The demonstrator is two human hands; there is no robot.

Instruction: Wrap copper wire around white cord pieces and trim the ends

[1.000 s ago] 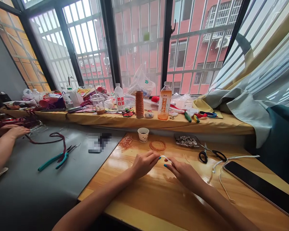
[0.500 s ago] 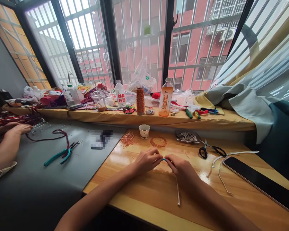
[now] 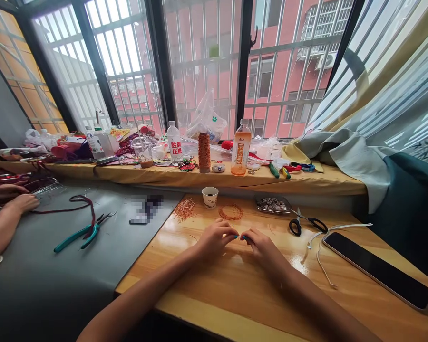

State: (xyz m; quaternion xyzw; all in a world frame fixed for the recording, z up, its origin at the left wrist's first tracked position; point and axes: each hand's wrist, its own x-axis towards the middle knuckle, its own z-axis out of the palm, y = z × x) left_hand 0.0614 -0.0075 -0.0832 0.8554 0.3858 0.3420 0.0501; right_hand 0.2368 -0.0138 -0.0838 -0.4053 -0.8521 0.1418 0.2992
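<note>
My left hand (image 3: 216, 239) and my right hand (image 3: 260, 242) meet above the wooden table, thumbs and fingers pinched almost tip to tip. Between them shows a short bit of white cord (image 3: 239, 237), mostly covered by the fingers. Teal colour shows at the fingertips of both hands; I cannot tell whether it is on the nails or on something held. Just beyond my hands lies a coil of thin orange cord (image 3: 230, 212). A heap of orange cord snippets (image 3: 184, 209) is to its left, and a paper cup with dark liquid (image 3: 210, 198) stands behind.
Farther right are a clear tray of small rings (image 3: 272, 205), scissors (image 3: 295, 227), white cords (image 3: 321, 256) and a phone (image 3: 376, 270). Teal-handled pliers (image 3: 73, 239) lie on the grey table, near a co-worker's hand (image 3: 23, 203). Bottles and an orange spool (image 3: 204, 153) line the sill.
The view has shifted slightly. My fingertips have drawn a little apart, baring a white bit between them. The white cord end that hung below my right hand no longer shows there.
</note>
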